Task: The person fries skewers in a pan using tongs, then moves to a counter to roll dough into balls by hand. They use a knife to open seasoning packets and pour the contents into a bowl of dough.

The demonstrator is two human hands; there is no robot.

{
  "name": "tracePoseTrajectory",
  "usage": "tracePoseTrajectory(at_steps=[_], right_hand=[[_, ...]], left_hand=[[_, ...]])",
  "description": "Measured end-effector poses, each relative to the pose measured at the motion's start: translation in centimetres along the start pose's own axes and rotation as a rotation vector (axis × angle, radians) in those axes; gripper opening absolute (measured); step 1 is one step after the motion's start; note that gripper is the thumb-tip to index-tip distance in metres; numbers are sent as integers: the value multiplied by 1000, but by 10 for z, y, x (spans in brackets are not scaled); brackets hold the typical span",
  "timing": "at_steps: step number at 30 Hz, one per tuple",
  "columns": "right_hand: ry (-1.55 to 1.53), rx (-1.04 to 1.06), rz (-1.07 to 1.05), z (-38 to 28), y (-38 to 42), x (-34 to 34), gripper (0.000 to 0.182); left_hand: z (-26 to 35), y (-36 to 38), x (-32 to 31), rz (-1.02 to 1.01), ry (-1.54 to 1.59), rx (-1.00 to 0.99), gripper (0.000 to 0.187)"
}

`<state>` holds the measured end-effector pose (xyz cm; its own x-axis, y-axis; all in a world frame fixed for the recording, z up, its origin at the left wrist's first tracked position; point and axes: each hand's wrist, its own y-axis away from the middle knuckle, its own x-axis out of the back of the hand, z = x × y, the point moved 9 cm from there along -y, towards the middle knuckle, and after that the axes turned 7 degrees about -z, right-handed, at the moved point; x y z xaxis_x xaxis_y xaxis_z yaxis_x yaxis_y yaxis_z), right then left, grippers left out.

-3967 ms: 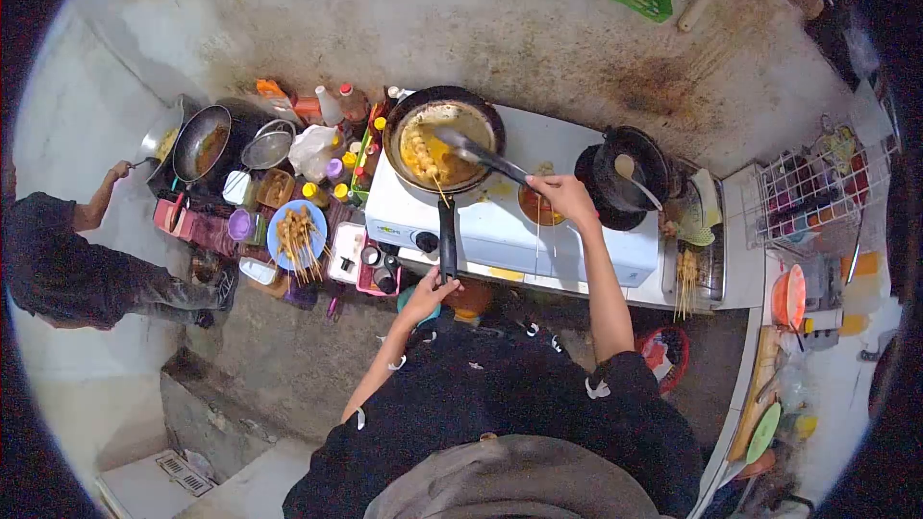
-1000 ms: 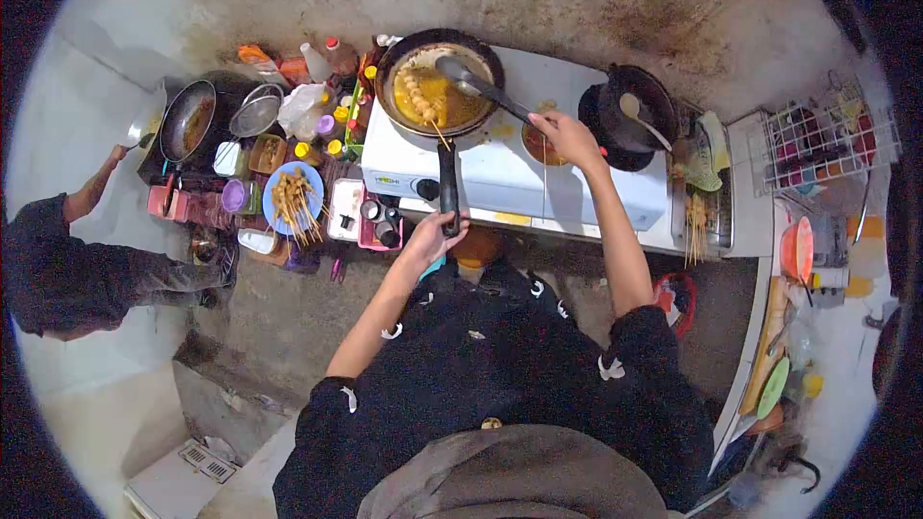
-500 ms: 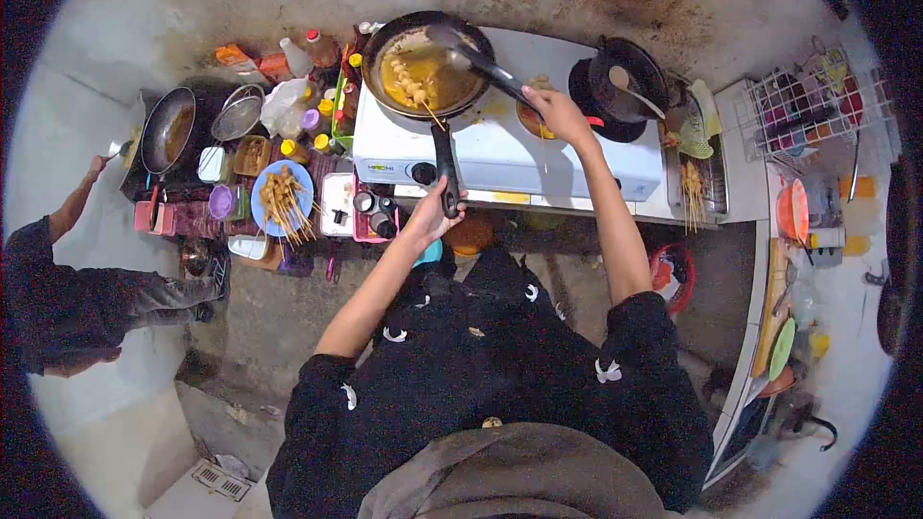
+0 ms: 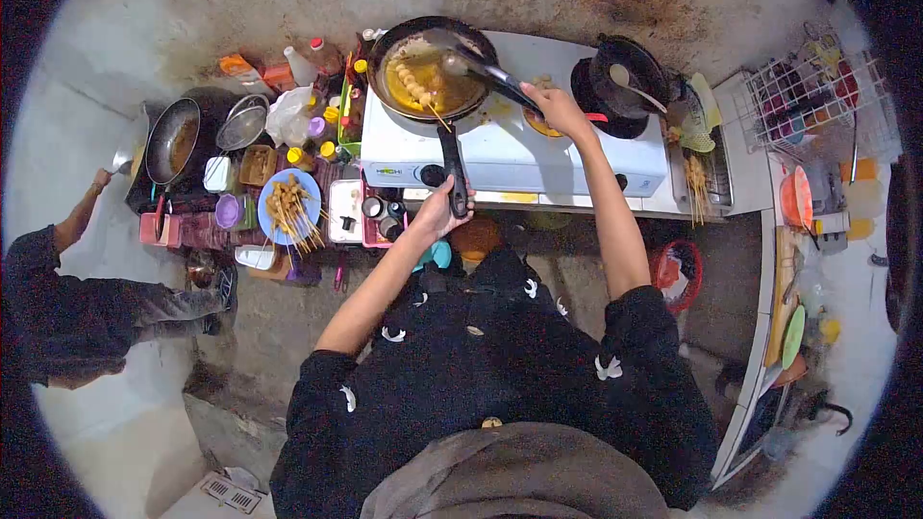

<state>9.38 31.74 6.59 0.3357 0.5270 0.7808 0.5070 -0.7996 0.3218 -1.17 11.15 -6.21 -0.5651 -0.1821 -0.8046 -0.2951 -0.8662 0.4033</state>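
Note:
On the left side of the white gas stove [image 4: 538,154] sits a dark frying pan [image 4: 478,106]. My left hand [image 4: 444,214] is closed around the pan's black handle. In the pan, a skewer of round balls [image 4: 415,85] lies in yellow liquid that looks like egg or oil, its stick leaning out over the near rim. My right hand [image 4: 558,111] grips the black handle of a spatula [image 4: 488,70] from the right. The spatula's blurred metal head is over the far right part of the pan, beside the skewer.
A black pot [image 4: 625,86] with a ladle stands on the right burner. Left of the stove are a blue plate [image 4: 268,194] of skewers, bottles and containers. More skewers [image 4: 696,183] lie at the right. Another person [image 4: 87,279] stands at far left by a second pan [image 4: 173,141].
The view has shifted slightly, so the stove and pan sit a little lower and to the right. Both hands keep their grips; the spatula head stays over the pan.

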Motion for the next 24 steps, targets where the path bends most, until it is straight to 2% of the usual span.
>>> tracePoseTrajectory(at_steps=[9, 12, 15, 17, 18, 20, 24], right_hand=[[-38, -13, 47, -25, 14, 5, 63], [98, 17, 104, -28, 10, 4, 62], [-52, 13, 45, -27, 3, -8, 58], [-20, 105, 284, -42, 9, 6, 51], [-22, 102, 288, -47, 10, 4, 51], [249, 145, 397, -73, 16, 7, 48], [343, 188, 405, -103, 16, 2, 40]], left_hand=[[0, 3, 3, 78, -87, -18, 31], [2, 6, 1, 90, -85, -55, 31], [2, 5, 4, 105, -87, -75, 31], [1, 6, 7, 125, -101, -73, 31], [0, 6, 7, 114, -78, -70, 31], [-2, 3, 8, 99, -59, -58, 31], [-2, 4, 6, 82, -51, -58, 32]])
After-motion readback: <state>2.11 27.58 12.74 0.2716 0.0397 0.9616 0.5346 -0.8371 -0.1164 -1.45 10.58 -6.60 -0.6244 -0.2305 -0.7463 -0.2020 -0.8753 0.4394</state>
